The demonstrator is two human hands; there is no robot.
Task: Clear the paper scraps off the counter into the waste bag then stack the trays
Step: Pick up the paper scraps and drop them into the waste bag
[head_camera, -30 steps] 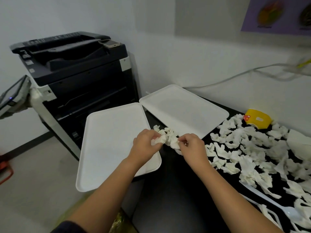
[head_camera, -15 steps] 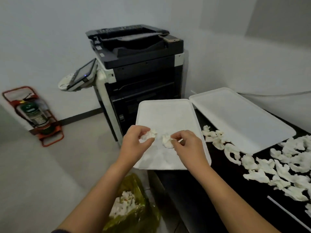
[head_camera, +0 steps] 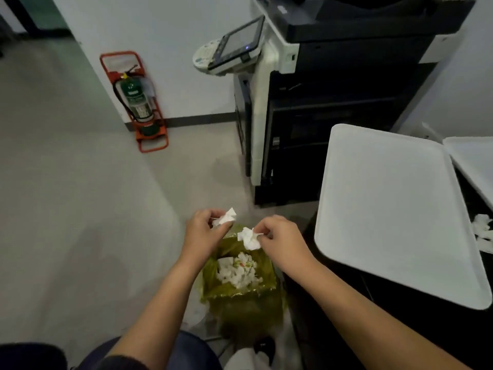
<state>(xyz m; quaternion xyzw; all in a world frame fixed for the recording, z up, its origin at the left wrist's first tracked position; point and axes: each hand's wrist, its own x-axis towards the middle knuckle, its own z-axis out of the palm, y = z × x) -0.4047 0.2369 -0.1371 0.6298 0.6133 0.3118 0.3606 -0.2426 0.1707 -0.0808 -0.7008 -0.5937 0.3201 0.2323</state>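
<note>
Both hands hover over the yellow-green waste bag on the floor, which holds several white paper scraps. My left hand pinches a white paper scrap at the bag's far rim. My right hand pinches another crumpled scrap just above the bag's opening. One white tray overhangs the edge of the black counter on the right. A second white tray shows at the right edge. A few loose scraps lie on the counter between them.
A large black and white copier stands behind the counter's left end. A fire extinguisher in an orange stand leans against the wall at the back left. Grey floor stretches to the left of the bag.
Both hands carried their scraps off the counter, past the tray, and down over the waste bag. My view swung left and downward, so most of the counter left the frame.
</note>
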